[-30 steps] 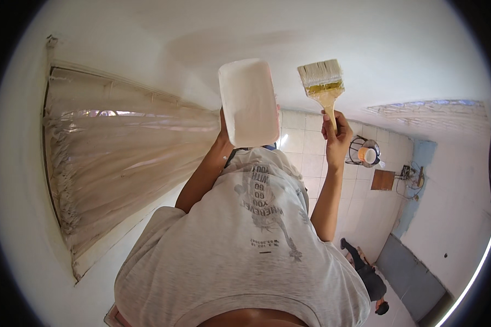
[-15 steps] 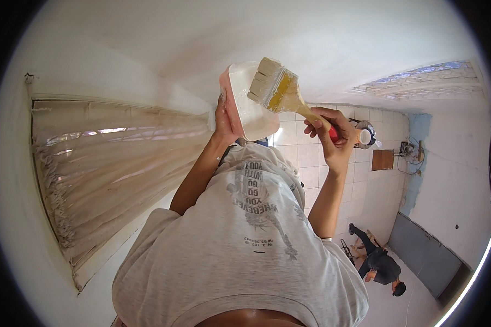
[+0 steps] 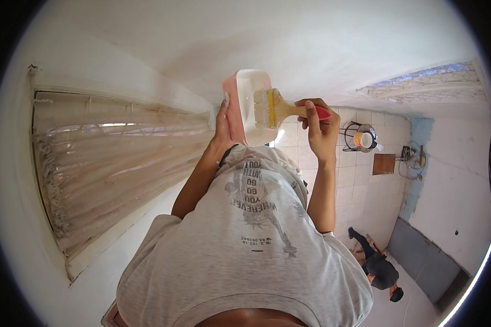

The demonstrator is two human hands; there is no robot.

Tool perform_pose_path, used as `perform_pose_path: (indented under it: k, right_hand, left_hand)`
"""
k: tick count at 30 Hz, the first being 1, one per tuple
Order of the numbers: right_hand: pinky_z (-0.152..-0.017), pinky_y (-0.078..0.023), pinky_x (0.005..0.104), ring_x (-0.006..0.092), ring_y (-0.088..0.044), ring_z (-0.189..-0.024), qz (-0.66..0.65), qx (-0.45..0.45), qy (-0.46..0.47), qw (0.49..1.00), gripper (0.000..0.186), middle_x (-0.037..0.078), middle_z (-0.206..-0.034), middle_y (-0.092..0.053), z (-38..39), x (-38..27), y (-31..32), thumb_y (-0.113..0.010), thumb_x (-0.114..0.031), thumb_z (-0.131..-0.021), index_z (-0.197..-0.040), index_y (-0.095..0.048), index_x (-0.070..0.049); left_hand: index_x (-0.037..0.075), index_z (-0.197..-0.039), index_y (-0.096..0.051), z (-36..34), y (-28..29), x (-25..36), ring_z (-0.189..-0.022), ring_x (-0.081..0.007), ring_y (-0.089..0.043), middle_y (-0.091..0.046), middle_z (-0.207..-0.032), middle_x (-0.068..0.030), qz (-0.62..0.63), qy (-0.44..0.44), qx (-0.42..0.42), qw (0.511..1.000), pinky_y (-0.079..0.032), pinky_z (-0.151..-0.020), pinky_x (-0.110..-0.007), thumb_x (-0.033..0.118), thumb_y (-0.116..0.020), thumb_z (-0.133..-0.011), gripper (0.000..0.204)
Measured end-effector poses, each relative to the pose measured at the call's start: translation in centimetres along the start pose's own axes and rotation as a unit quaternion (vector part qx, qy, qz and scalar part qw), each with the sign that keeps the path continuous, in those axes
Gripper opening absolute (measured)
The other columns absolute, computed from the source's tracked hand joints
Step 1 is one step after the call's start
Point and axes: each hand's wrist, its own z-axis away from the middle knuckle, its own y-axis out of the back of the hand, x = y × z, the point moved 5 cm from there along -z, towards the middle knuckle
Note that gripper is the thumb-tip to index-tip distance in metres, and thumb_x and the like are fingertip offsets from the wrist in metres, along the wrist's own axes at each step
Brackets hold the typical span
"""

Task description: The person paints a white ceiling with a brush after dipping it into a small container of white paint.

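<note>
In front of my chest, my left hand (image 3: 223, 125) grips a pink tub (image 3: 235, 109) by its outer side. White paint coats the tub's inside, and the tub is tilted with its mouth toward the right. My right hand (image 3: 322, 131) holds a wide paintbrush (image 3: 281, 109) by its red-ended wooden handle. The brush points left, its pale bristles at the mouth of the tub. Whether the bristle tips touch the paint, I cannot tell.
A white wall (image 3: 202, 43) rises close ahead. At the left is a curtained window (image 3: 120, 158). On the tiled floor to the right stands a stool (image 3: 350, 136) with a bucket (image 3: 361, 140). A person in dark clothes (image 3: 381, 271) is at the lower right, near a grey panel (image 3: 428, 250).
The paintbrush has turned from pointing up and left to lying nearly level, its bristles now lower at the tub. The tub has tipped more toward the brush.
</note>
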Motion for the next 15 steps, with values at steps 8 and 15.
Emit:
perform_pose_path:
  k: [8, 15]
  right_hand:
    - [-0.055, -0.045, 0.0247, 0.0071, -0.060, -0.061, 0.063, -0.063, 0.021, 0.996, 0.033, 0.003, -0.069, -0.067, -0.7, 1.8, -2.1, -0.060, -0.025, -0.111, -0.100, -0.077, 0.001]
    - [-0.059, -0.048, 0.0283, 0.0097, -0.058, -0.062, 0.064, -0.055, 0.027, 0.996, 0.022, 0.006, -0.068, -0.067, -1.5, 1.1, -1.8, -0.061, -0.015, -0.107, -0.101, -0.077, 0.000]
  left_hand:
    - [0.006, -0.163, -0.036, 0.6, -1.0, -0.7, -0.139, -0.0313, -0.060, -0.052, -0.157, -0.0185, -0.007, 0.005, -0.020, 1.000, -0.053, -0.115, -0.049, 0.065, -0.033, -0.110, 0.080]
    - [0.006, -0.163, -0.035, 0.5, -1.3, -0.6, -0.139, -0.0305, -0.060, -0.052, -0.158, -0.0185, -0.024, -0.031, -0.026, 0.999, -0.052, -0.116, -0.049, 0.067, -0.032, -0.109, 0.082]
